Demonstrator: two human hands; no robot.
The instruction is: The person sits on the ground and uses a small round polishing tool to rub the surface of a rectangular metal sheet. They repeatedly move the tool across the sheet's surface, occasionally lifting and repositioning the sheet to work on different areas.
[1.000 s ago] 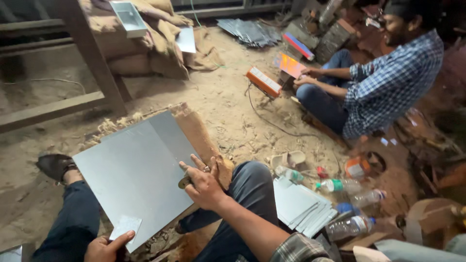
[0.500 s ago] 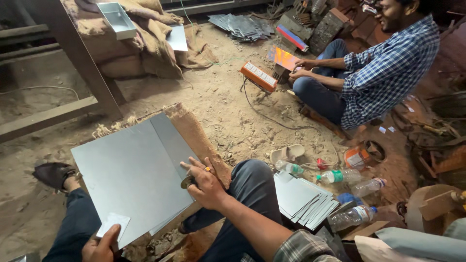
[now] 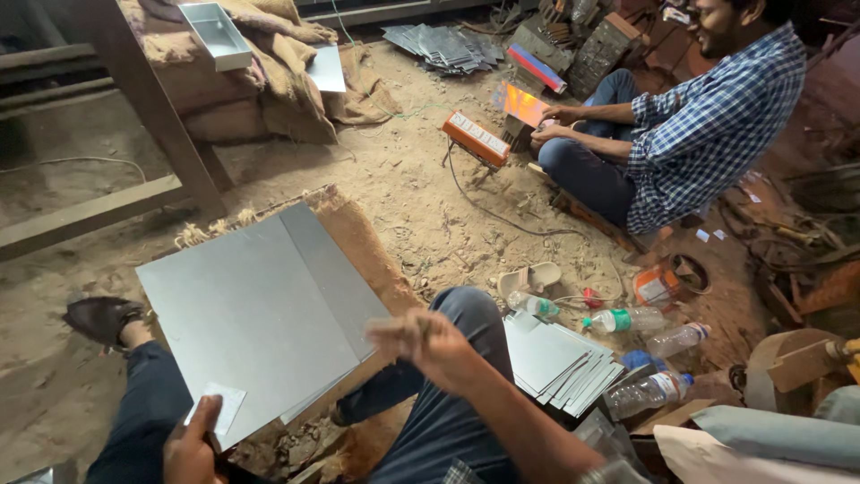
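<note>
Nearest to us, at about seven o'clock, we see the left hand (image 3: 191, 445) pressed down on the near corner of a large grey metal sheet (image 3: 251, 314). Its fingers are curled around a small pale rectangular piece (image 3: 218, 405) that lies flat on that corner. The sheet rests across the person's legs and on a brown board (image 3: 363, 244) whose edge shows along its far right side; a fold line runs down the sheet near its right edge.

At about five o'clock the right hand (image 3: 428, 341) hangs in the air just off the sheet's right edge. It is blurred, so we cannot tell whether it is open or closed, or whether it holds anything.

Just right of the knee, at four o'clock, lies a stack of cut metal sheets (image 3: 555, 358), with plastic bottles (image 3: 627, 320) beside it.

Farther off, at two o'clock, a second person in a checked shirt (image 3: 717, 125) sits on the sandy floor, both hands near an orange box (image 3: 477, 138). At eleven o'clock a metal tray (image 3: 215, 36) rests on sacking.
</note>
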